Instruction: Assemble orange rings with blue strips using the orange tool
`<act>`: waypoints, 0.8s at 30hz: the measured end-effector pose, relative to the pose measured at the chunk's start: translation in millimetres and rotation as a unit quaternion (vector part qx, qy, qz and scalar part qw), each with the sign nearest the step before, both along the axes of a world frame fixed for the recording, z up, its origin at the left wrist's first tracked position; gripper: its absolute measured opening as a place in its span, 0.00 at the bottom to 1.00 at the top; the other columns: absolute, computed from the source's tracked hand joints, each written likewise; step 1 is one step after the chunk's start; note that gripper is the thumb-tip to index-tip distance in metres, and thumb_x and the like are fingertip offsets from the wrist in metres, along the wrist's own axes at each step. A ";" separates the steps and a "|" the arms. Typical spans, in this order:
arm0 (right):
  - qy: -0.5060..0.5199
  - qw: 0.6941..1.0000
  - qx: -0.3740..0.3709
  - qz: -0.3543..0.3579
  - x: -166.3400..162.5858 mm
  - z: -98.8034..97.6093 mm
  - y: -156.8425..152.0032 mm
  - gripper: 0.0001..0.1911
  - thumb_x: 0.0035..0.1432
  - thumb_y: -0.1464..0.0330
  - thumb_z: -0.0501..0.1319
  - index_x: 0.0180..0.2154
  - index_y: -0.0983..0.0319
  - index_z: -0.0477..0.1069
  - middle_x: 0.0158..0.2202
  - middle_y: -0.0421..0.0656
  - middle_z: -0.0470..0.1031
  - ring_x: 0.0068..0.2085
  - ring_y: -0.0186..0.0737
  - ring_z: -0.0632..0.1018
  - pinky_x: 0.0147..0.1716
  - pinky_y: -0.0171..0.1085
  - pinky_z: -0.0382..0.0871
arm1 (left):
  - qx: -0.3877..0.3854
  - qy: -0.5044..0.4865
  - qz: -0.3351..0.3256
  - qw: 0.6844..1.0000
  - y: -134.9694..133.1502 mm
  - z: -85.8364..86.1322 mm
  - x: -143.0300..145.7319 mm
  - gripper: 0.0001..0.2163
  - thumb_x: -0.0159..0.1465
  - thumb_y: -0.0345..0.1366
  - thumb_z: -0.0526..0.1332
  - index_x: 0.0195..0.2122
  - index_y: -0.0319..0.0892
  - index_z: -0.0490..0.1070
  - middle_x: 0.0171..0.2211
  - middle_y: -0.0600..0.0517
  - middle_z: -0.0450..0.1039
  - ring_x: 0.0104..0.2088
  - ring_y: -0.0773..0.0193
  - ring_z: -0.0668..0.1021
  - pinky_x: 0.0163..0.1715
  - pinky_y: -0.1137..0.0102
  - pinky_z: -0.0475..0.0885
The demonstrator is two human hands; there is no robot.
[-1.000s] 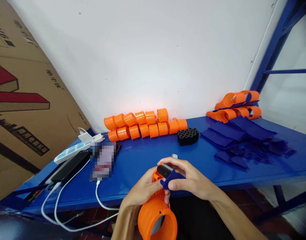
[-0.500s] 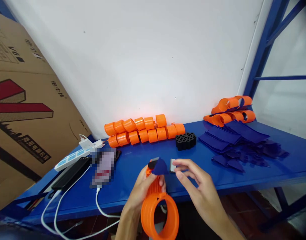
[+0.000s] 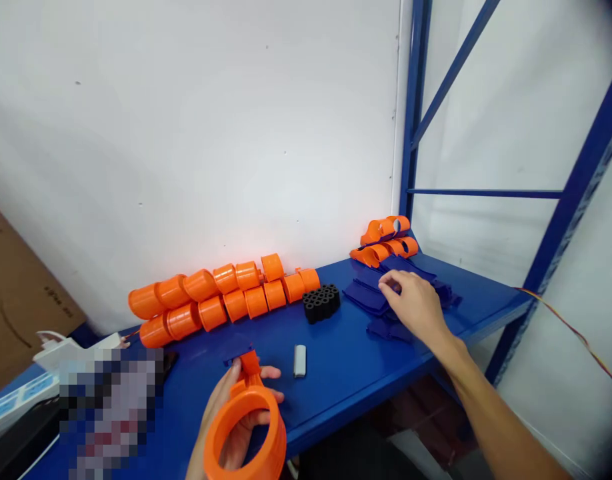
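Observation:
My left hand (image 3: 219, 417) is closed around an orange plastic part (image 3: 281, 443), which has a large open ring at its near end and a narrow neck at its far end. A thin dark blue piece (image 3: 239, 355) sits at the neck by my thumb. My right hand (image 3: 416, 303) hangs over the pile of flat blue plastic pieces (image 3: 369, 297), thumb and forefinger pinched together; whatever may be between them is too small to make out. Between my hands, a small grey-white block (image 3: 299, 361) lies on the blue table (image 3: 336, 387).
Two rows of orange ring parts (image 3: 211, 312) line the wall, with a black cluster of small tubes (image 3: 321, 304) at their right end. More orange parts (image 3: 386, 250) are stacked behind the blue pieces. A pixelated phone-like object (image 3: 119, 413) and a white power strip (image 3: 21, 400) lie left.
My right hand has left the grey-white block and moved right to the blue pieces. The view has turned right. My left hand still holds the orange part, now tilted differently.

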State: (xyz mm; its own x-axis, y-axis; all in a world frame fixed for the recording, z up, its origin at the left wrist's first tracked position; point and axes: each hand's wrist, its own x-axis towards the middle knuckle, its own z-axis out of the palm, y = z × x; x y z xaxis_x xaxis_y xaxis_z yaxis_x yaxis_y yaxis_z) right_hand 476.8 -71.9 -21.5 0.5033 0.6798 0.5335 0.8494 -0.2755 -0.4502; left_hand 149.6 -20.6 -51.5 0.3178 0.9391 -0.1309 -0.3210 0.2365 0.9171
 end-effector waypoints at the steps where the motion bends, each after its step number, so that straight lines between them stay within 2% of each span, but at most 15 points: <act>1: -0.009 0.999 -0.036 -0.020 14.6 4.6 4.9 0.08 0.62 0.67 0.57 0.35 0.59 0.74 0.36 0.44 0.79 0.41 0.46 0.75 0.35 0.38 0.62 | 0.002 0.001 0.006 1.000 0.2 -0.1 0.1 0.20 0.53 0.43 0.70 0.42 0.38 0.71 0.33 0.43 0.81 0.26 0.51 0.82 0.19 0.62 0.78; 3: -0.017 0.996 -0.077 -0.037 33.2 12.1 10.8 0.08 0.62 0.66 0.57 0.36 0.58 0.75 0.36 0.43 0.79 0.40 0.46 0.76 0.31 0.37 0.60 | 0.001 0.010 0.019 1.000 -0.1 0.7 1.4 0.22 0.54 0.42 0.70 0.47 0.38 0.70 0.33 0.44 0.81 0.26 0.51 0.82 0.19 0.62 0.78; 5: -0.028 0.995 -0.088 -0.036 37.6 15.1 12.3 0.10 0.63 0.65 0.56 0.36 0.58 0.75 0.37 0.44 0.80 0.39 0.46 0.77 0.30 0.37 0.59 | -0.014 0.020 0.036 0.999 -0.9 2.3 3.0 0.24 0.55 0.41 0.69 0.50 0.39 0.69 0.31 0.45 0.81 0.28 0.50 0.83 0.21 0.62 0.78; 11: -0.090 0.981 -0.164 0.046 5.0 -3.9 19.7 0.08 0.60 0.67 0.59 0.35 0.60 0.77 0.38 0.46 0.79 0.44 0.46 0.76 0.34 0.36 0.61 | -0.044 0.006 0.071 0.996 -7.2 10.1 2.0 0.20 0.51 0.29 0.69 0.46 0.37 0.71 0.39 0.42 0.82 0.37 0.45 0.83 0.31 0.57 0.80; 14: -0.109 0.974 -0.192 0.059 -3.5 -8.8 30.1 0.09 0.60 0.69 0.59 0.36 0.63 0.77 0.40 0.50 0.79 0.45 0.49 0.76 0.36 0.37 0.62 | -0.088 -0.024 0.031 0.995 -11.1 15.9 0.8 0.17 0.56 0.36 0.67 0.45 0.37 0.73 0.38 0.42 0.83 0.35 0.46 0.84 0.32 0.58 0.80; 17: -0.113 0.970 -0.208 0.051 2.0 -2.3 38.4 0.12 0.62 0.74 0.54 0.37 0.64 0.77 0.41 0.52 0.78 0.45 0.49 0.77 0.36 0.37 0.62 | -0.086 -0.051 -0.001 0.995 -9.5 17.6 2.0 0.16 0.58 0.40 0.66 0.44 0.38 0.74 0.33 0.44 0.82 0.32 0.49 0.84 0.32 0.59 0.80; 19: -0.118 0.966 -0.224 0.049 8.3 3.9 41.7 0.13 0.60 0.76 0.53 0.37 0.64 0.76 0.41 0.53 0.78 0.44 0.49 0.78 0.36 0.37 0.63 | -0.071 -0.062 0.000 0.996 -5.7 14.5 2.5 0.16 0.57 0.41 0.67 0.43 0.39 0.74 0.31 0.46 0.82 0.31 0.49 0.84 0.32 0.58 0.80; 24: -0.140 0.946 -0.277 0.089 12.3 7.6 46.3 0.09 0.54 0.76 0.58 0.35 0.65 0.76 0.40 0.53 0.79 0.42 0.51 0.80 0.35 0.37 0.63 | -0.093 -0.060 -0.028 0.993 6.0 -0.9 -0.8 0.20 0.54 0.47 0.69 0.41 0.38 0.76 0.31 0.43 0.82 0.30 0.48 0.84 0.29 0.59 0.79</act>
State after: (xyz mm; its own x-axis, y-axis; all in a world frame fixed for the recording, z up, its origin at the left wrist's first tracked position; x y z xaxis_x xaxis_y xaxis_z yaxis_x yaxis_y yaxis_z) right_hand 489.1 -25.6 -13.9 0.2463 0.9548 0.1661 0.9691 -0.2451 -0.0285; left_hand 148.8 -14.6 -52.4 0.3929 0.8823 -0.2592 -0.4072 0.4197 0.8112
